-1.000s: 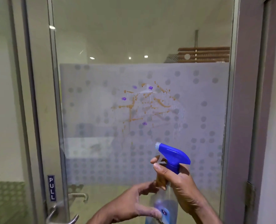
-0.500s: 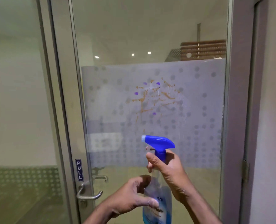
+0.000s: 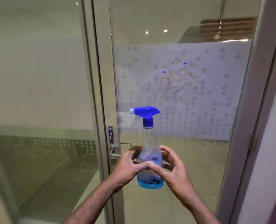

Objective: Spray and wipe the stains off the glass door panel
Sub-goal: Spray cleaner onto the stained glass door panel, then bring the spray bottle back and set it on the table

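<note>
A clear spray bottle (image 3: 147, 138) with a blue trigger head and a little blue liquid at its bottom stands upright in front of the glass door panel (image 3: 150, 21). My left hand (image 3: 129, 165) wraps the bottle's lower body from the left. My right hand (image 3: 174, 168) holds the same part from the right, and the thumbs meet at the front. Brown streaks and purple dots, the stains (image 3: 179, 76), mark the frosted dotted band of the glass above and right of the bottle. The nozzle points left.
The door's metal stile carries a PULL label (image 3: 111, 134) and a lever handle (image 3: 116, 153) just left of my hands. A fixed glass pane (image 3: 37, 78) lies to the left, and the door frame with a hinge (image 3: 252, 143) to the right.
My right hand slid down from the trigger neck to the bottle's lower body. The view pulled back and shifted left, so the stains now sit further right and the handle shows.
</note>
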Tool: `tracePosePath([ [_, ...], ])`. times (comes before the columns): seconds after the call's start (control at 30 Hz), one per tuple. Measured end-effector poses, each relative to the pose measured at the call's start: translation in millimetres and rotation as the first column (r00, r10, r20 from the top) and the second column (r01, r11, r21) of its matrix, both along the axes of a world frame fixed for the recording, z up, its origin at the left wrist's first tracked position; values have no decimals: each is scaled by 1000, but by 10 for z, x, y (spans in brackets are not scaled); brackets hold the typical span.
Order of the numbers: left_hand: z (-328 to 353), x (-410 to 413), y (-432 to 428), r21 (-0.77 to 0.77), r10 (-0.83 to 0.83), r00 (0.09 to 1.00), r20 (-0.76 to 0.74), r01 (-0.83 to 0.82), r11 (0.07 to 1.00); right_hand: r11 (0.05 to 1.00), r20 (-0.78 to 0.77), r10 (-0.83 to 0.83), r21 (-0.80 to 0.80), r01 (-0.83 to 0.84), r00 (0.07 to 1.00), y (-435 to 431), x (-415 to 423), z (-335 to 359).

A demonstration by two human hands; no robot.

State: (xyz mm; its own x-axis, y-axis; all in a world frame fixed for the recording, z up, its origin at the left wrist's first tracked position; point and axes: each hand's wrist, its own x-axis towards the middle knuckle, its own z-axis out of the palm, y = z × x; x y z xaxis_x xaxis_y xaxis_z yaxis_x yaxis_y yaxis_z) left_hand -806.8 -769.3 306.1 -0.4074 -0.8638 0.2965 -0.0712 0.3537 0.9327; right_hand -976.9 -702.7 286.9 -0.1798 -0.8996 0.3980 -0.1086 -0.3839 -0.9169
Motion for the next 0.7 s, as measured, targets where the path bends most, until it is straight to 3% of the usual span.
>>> tracePosePath([
  [0.4, -290, 555, 1342, 74, 295, 954, -62, -290, 954, 927, -78, 374, 61, -370, 924, 878, 453, -147],
  [0.7, -447, 1307, 2765, 117, 545, 837, -45, -538, 835, 770, -74, 634, 150, -620, 770, 1736, 1216, -277],
])
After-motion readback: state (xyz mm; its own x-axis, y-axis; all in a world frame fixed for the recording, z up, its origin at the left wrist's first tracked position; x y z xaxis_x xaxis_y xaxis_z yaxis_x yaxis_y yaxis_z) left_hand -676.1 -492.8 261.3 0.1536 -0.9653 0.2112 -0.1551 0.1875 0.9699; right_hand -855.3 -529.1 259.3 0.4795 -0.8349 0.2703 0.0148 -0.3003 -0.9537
